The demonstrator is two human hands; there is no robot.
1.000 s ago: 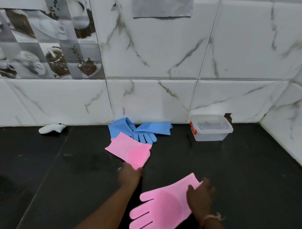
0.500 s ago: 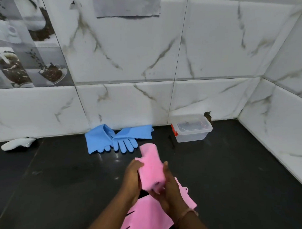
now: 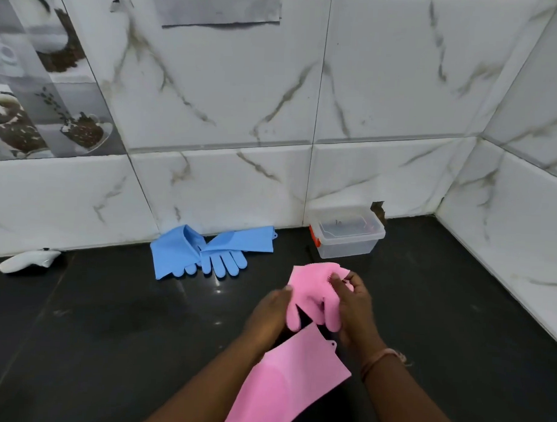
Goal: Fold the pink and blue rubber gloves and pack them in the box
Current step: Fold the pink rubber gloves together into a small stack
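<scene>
Both hands, left and right, grip a pink glove above the black counter; a second pink glove lies beneath, blue gloves and clear box by the wall.

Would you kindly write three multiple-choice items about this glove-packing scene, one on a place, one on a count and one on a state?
1. Where does the clear plastic box stand?
A. against the tiled wall
B. on the blue rubber gloves
C. under the person's arms

2. How many blue rubber gloves lie on the black counter?
A. none
B. two
C. four

3. What is the state of the folded pink rubber glove?
A. packed in the box
B. flat by the wall
C. held by both hands

Answers: 1 A, the box sits at the wall's foot. 2 B, two sets of blue glove digits show. 3 C, the left hand and right hand grip it above the other pink rubber glove.
</scene>
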